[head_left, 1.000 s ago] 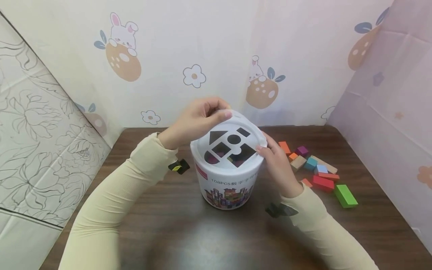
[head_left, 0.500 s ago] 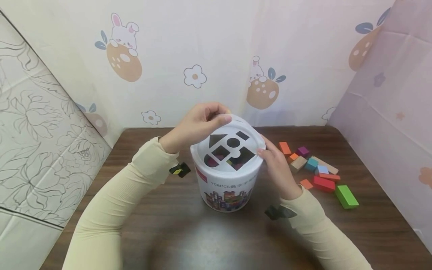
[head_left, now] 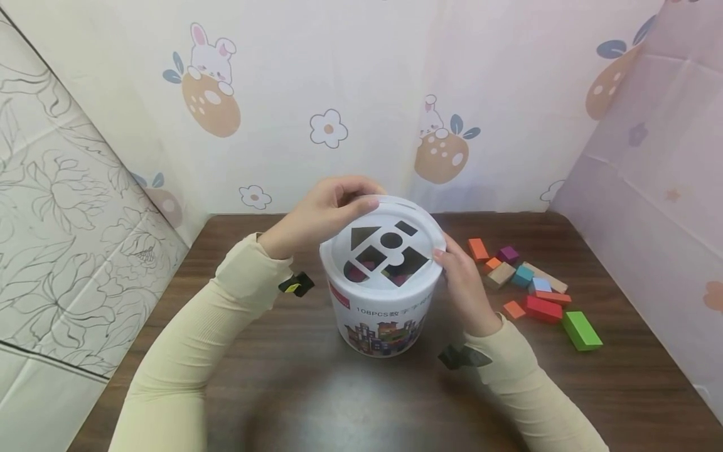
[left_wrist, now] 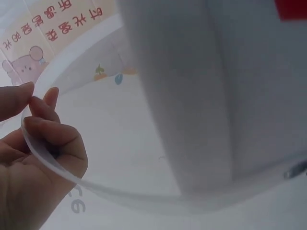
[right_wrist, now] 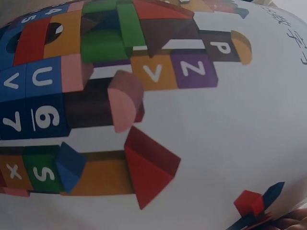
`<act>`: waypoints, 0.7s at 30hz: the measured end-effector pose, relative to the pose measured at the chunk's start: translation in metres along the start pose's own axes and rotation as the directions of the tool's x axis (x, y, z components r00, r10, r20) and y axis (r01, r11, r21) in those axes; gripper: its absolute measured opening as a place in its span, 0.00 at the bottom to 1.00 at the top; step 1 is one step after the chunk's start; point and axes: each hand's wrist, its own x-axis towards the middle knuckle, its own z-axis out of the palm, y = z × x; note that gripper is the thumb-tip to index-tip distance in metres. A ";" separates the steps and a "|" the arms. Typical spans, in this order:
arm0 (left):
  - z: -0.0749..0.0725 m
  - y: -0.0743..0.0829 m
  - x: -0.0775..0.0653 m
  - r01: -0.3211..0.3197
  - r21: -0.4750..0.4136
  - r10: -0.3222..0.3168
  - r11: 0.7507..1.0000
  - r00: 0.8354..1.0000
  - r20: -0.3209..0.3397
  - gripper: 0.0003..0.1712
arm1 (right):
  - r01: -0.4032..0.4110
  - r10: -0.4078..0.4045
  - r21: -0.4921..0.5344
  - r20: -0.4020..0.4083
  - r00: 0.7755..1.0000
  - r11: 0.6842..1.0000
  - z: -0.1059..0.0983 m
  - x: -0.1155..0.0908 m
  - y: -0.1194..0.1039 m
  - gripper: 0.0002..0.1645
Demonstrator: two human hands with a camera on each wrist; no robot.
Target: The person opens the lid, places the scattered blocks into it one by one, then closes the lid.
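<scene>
A white bucket printed with colourful blocks stands upright on the table. Its white lid has cut-out shapes, and bits of colour show through them. At the lid's far left edge, my left hand pinches the bucket's pale curved handle; the left wrist view has that handle between thumb and curled fingers. My right hand holds the bucket's right side by the rim, thumb on the lid's edge. The right wrist view is mostly filled by the bucket's printed wall; most of that hand's fingers are hidden.
Right of the bucket lie loose coloured blocks, among them a green block, a red block, a teal block and a purple block. Behind the brown wooden table hangs a patterned curtain.
My left hand has come down slightly and a little left along the far rim, with the handle now lower. The right hand keeps its hold; the loose blocks have not moved.
</scene>
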 end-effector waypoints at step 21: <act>-0.027 -0.066 -0.005 0.092 -0.087 -0.105 0.992 0.982 -0.160 0.19 | 0.021 -0.020 0.044 -0.011 1.000 0.999 0.001 0.001 0.005 0.31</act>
